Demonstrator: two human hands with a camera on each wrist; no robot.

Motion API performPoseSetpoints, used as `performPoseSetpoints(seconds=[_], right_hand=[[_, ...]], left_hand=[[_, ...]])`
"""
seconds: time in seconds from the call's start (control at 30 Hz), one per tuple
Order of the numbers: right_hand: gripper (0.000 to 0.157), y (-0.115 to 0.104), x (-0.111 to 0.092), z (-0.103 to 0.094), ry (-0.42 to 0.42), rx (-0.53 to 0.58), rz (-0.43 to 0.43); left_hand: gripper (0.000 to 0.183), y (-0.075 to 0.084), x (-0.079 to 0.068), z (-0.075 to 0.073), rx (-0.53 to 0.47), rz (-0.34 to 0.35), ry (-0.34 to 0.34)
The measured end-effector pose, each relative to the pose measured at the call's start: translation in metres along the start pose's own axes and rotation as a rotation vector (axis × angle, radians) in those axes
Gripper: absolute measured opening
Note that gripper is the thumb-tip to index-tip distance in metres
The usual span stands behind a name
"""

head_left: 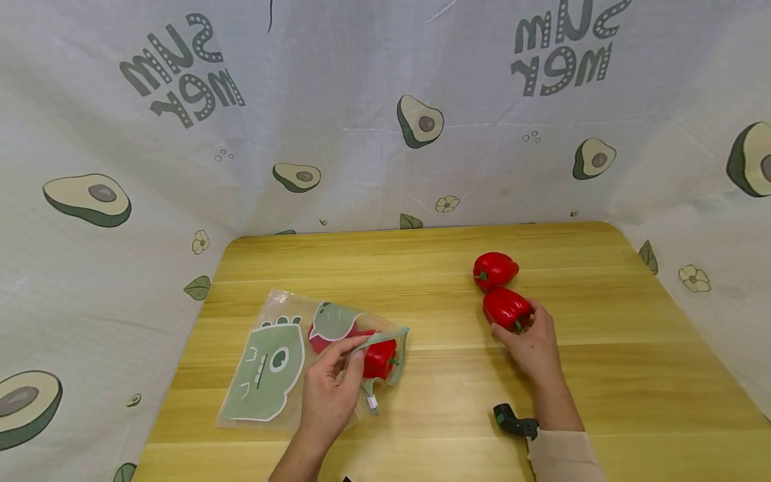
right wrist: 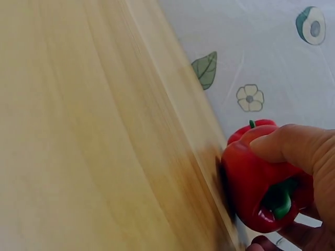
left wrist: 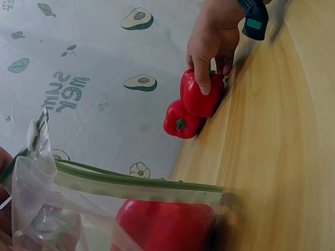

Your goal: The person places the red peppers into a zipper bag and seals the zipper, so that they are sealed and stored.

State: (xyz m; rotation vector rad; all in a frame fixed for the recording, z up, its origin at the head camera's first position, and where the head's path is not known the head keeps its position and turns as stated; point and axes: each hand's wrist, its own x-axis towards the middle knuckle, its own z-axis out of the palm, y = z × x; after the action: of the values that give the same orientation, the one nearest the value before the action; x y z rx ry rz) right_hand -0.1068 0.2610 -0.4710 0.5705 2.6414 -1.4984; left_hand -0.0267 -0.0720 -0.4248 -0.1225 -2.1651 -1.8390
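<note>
A clear zip bag (head_left: 237,395) with a green cartoon print lies on the left half of the table, its zip edge toward the right. Inside it are red bell peppers; one pepper (head_left: 378,360) is near the mouth, another shows partly behind the print. My left hand (head_left: 332,388) pinches the bag's green zip edge between thumb and fingers. On the right, my right hand (head_left: 533,345) grips a red bell pepper (head_left: 504,308) by its sides, thumb and fingers around its stem end. Just behind that one sits a further red bell pepper (head_left: 495,269), apparently touching it.
The wooden table (head_left: 446,415) has a white cloth (head_left: 361,134) printed with avocados hanging behind it and along both sides. A black wrist camera mount (head_left: 512,422) is strapped at my right wrist, above the tabletop. The bag's white slider (head_left: 372,403) hangs at its near corner.
</note>
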Motion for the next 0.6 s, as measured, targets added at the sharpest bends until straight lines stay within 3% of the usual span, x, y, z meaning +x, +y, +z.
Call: performPoseSetpoints(seconds=[0.6], right_hand=[[0.096, -0.008, -0.018, 0.001, 0.028, -0.007, 0.007]], left_hand=[[0.03, 0.0, 0.001, 0.001, 0.021, 0.014, -0.007]])
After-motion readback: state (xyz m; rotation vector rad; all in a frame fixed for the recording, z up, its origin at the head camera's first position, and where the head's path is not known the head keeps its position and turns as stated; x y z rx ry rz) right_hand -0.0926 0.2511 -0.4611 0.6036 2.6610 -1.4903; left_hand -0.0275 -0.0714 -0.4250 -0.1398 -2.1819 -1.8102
